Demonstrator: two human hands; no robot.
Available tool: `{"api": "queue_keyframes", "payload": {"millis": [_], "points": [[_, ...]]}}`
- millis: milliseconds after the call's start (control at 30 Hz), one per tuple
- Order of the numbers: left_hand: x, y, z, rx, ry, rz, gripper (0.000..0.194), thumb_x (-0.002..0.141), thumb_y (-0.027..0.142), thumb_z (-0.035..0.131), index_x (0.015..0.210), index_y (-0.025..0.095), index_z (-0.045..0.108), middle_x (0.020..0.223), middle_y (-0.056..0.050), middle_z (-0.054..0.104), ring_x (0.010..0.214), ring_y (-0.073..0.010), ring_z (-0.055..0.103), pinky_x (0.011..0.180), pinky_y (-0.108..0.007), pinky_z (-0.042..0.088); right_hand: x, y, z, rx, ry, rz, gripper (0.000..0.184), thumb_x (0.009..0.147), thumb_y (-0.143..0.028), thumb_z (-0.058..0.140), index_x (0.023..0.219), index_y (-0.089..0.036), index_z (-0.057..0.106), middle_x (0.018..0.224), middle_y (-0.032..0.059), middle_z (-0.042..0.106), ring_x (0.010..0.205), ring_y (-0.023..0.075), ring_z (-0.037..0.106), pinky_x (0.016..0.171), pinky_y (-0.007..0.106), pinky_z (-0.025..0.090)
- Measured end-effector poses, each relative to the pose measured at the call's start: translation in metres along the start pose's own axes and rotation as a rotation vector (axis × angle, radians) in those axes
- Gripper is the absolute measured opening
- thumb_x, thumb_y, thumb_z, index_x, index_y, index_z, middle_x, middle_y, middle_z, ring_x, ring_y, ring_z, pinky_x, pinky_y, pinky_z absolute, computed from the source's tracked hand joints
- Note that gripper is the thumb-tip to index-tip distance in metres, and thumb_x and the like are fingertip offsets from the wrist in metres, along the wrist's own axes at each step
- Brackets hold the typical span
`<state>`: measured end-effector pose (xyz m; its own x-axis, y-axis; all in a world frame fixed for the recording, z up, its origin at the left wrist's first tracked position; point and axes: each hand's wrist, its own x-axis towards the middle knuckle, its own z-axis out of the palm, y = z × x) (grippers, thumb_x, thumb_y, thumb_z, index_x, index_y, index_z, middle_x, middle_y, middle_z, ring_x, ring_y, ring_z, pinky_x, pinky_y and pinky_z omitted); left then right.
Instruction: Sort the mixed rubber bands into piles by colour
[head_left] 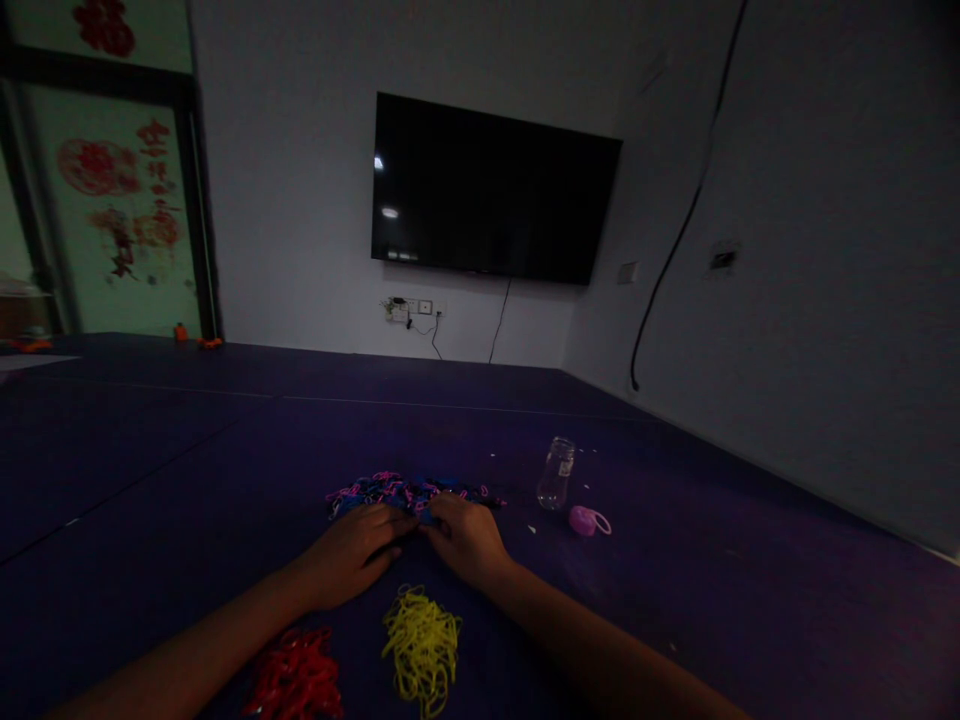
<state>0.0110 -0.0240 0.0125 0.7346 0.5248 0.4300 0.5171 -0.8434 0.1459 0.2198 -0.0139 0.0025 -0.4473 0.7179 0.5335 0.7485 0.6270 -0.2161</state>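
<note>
A mixed pile of blue, pink and dark rubber bands (386,488) lies on the purple table, just beyond my hands. My left hand (358,552) rests at the pile's near edge, fingers stretched out and thumb apart. At the pile's near right side, my right hand (466,538) has its fingers bent down and closed; whatever lies between its fingertips is hidden. The tips of both hands nearly meet. Closer to me are a heap of yellow rubber bands (424,645) and, by my left forearm, a heap of red rubber bands (300,675).
Right of the pile stands a clear bottle (555,480), uncapped, with a pink lid (583,520) and its loop beside it. Small white scraps dot the table (712,560). Small orange objects (210,343) sit at the far left edge. A television (495,190) hangs on the wall.
</note>
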Motion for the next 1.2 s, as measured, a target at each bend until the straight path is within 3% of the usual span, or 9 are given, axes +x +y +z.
{"api": "queue_keyframes", "payload": {"millis": [133,333,600,833,1200], "points": [[0.001,-0.002,0.000,0.068,0.039,-0.037,0.033,0.085,0.015,0.049,0.114,0.026,0.060,0.110,-0.005,0.063,0.106,-0.0232,0.054,0.093,-0.042,0.041,0.001,0.000,0.000,-0.014,-0.010,-0.003,0.011,0.080,-0.013,0.053,0.076,-0.021,0.060,0.086,0.0024,0.066,0.084,0.0156,0.061,0.070,0.021,0.042],[0.000,-0.014,0.007,0.170,0.169,-0.201,0.024,0.086,0.018,0.048,0.106,0.021,0.062,0.110,-0.007,0.064,0.106,-0.0245,0.054,0.090,-0.045,0.042,0.001,0.000,0.000,-0.035,-0.026,0.029,0.013,0.083,-0.014,0.050,0.079,-0.021,0.061,0.085,0.0023,0.066,0.083,0.0154,0.061,0.068,0.021,0.041],[-0.003,-0.021,0.010,0.215,0.184,-0.328,0.025,0.086,0.021,0.047,0.106,0.020,0.062,0.113,-0.008,0.062,0.106,-0.0257,0.055,0.089,-0.046,0.044,0.000,0.000,0.000,-0.051,-0.005,0.004,0.011,0.078,-0.013,0.054,0.071,-0.021,0.058,0.079,0.0007,0.065,0.078,0.0146,0.061,0.062,0.020,0.039],[-0.006,-0.027,0.016,0.208,0.220,-0.314,0.030,0.084,0.023,0.049,0.113,0.021,0.058,0.118,-0.008,0.060,0.109,-0.0252,0.054,0.092,-0.044,0.043,0.000,0.000,0.000,-0.057,-0.008,0.004,0.014,0.076,-0.010,0.051,0.072,-0.021,0.058,0.080,0.0008,0.066,0.080,0.0149,0.061,0.065,0.021,0.040],[-0.003,-0.021,0.013,0.180,0.175,-0.325,0.029,0.084,0.022,0.049,0.112,0.019,0.059,0.117,-0.010,0.060,0.108,-0.0264,0.055,0.092,-0.046,0.043,-0.001,-0.001,-0.001,-0.054,-0.024,-0.005,0.015,0.083,-0.015,0.050,0.076,-0.022,0.062,0.082,0.0008,0.068,0.082,0.0146,0.063,0.067,0.021,0.041]]}}
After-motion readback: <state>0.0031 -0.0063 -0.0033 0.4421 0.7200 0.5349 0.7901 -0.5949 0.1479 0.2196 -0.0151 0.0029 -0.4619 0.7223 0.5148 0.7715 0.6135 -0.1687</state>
